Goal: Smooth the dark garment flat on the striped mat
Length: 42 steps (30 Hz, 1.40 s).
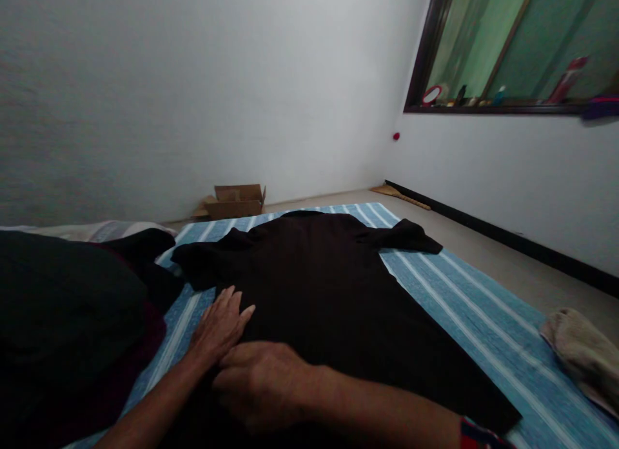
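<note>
A black short-sleeved garment (pixel 329 288) lies spread out, its neck end away from me and its sleeves out to both sides. My left hand (pixel 225 323) rests flat on its left edge just below the left sleeve, fingers stretched out. Closer to me, my right hand (pixel 271 381) crosses over to the same left side, low over the garment. Its fingers are curled closed, and whatever may be between them is hidden. The lower left part of the garment is dark and partly covered by my arms.
Under the garment is a blue and white striped sheet (pixel 464 300). Dark clothes (pixel 72 313) are heaped on the left, and a beige cloth (pixel 580 352) lies on the right. By the far wall stands an open cardboard box (pixel 236 207). A broom (pixel 399 194) lies near the corner.
</note>
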Motion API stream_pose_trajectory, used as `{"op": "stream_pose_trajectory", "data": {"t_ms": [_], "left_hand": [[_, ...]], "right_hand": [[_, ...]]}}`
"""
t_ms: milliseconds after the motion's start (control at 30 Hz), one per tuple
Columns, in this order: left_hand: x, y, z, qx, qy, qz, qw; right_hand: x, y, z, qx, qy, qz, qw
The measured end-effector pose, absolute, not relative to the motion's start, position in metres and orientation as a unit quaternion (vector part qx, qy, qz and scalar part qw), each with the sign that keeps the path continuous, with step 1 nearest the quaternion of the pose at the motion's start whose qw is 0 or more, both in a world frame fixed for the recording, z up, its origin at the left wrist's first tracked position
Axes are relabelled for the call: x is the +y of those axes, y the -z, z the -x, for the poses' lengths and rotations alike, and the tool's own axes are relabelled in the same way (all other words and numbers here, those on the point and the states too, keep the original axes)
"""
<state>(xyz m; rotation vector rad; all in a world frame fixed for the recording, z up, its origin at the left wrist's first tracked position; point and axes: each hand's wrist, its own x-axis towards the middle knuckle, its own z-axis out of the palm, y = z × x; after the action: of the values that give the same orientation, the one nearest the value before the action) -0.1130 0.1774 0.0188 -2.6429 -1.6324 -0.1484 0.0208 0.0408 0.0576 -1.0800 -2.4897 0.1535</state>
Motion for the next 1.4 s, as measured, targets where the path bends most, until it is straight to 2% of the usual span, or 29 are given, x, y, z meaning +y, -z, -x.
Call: {"op": "stream_pose_trajectory", "data": {"t_ms": [133,233,300,600,867,1033,1133,1267,1400], "left_hand": [[0.174,-0.009,0.121,-0.549,0.013,0.836,0.005],[0.172,-0.015,0.122,-0.556,-0.004,0.831,0.006],[0.171,-0.019,0.122,-0.552,-0.017,0.834,0.008],[0.181,-0.015,0.132,-0.518,-0.049,0.853,0.035],[0.182,-0.015,0.13,-0.574,-0.029,0.818,0.017],[0.194,-0.022,0.103,-0.577,0.016,0.815,0.05],[0.207,-0.022,0.088,-0.576,0.023,0.816,0.031],[0.215,-0.012,0.089,-0.592,0.02,0.806,0.014],[0.214,-0.008,0.097,-0.559,-0.024,0.827,0.049]], "right_hand": [[0.045,-0.05,-0.131,-0.759,-0.03,0.608,0.231],[0.039,-0.027,-0.206,-0.624,-0.032,0.768,0.139],[0.032,-0.011,-0.235,-0.59,-0.04,0.797,0.124],[0.024,0.01,-0.242,-0.528,-0.07,0.837,0.124],[0.019,0.012,-0.241,-0.5,-0.059,0.855,0.121],[0.044,-0.006,-0.239,-0.522,-0.046,0.841,0.133],[0.065,-0.014,-0.243,-0.56,-0.061,0.814,0.138],[0.075,-0.004,-0.253,-0.553,-0.068,0.82,0.133],[0.071,0.011,-0.257,-0.531,-0.064,0.833,0.143]]}}
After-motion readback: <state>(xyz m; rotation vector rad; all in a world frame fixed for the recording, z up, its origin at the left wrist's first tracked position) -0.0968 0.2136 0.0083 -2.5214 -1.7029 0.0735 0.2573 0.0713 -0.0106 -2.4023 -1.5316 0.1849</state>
